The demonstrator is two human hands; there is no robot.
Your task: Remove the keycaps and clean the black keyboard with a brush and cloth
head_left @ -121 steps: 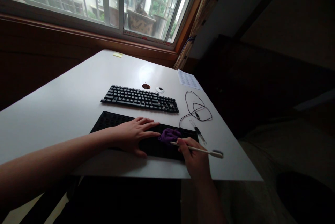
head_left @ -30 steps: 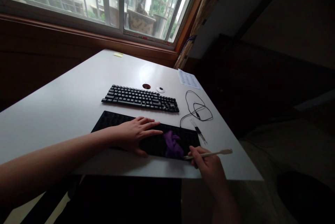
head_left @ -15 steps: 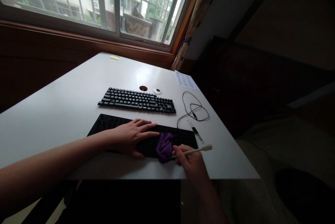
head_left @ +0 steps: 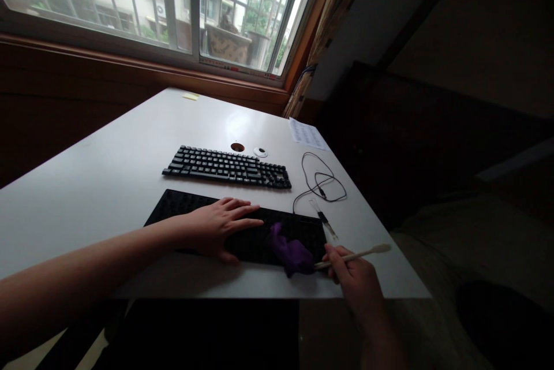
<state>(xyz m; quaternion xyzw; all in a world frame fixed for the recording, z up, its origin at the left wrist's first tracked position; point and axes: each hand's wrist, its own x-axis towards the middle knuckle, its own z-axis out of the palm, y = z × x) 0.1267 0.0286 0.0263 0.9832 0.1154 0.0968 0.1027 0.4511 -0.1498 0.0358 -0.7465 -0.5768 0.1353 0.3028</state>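
Note:
My left hand point(head_left: 212, 227) lies flat with spread fingers on a black keyboard base point(head_left: 255, 246), which shows no keycaps where it is visible. In my right hand point(head_left: 352, 272), at the desk's front right, a white toothbrush-like stick point(head_left: 367, 252) is pinched between thumb and fingers. A crumpled purple cloth point(head_left: 294, 254) hangs around the stick's left end, touching or just above the base's right part; which one I cannot tell. The fingers of my left hand are apart from the cloth.
Behind the base, black keycaps point(head_left: 225, 167) lie in keyboard order on the white desk point(head_left: 108, 156). At right are a looped black cable point(head_left: 324, 179), a small wire-ended tool point(head_left: 324, 219) and a printed sheet point(head_left: 308, 133). A round hole point(head_left: 237, 147) opens near a white ring point(head_left: 260, 152).
My right hand has moved right and slightly toward the front edge, drawing the stick and purple cloth along the base. The left hand has stayed in place.

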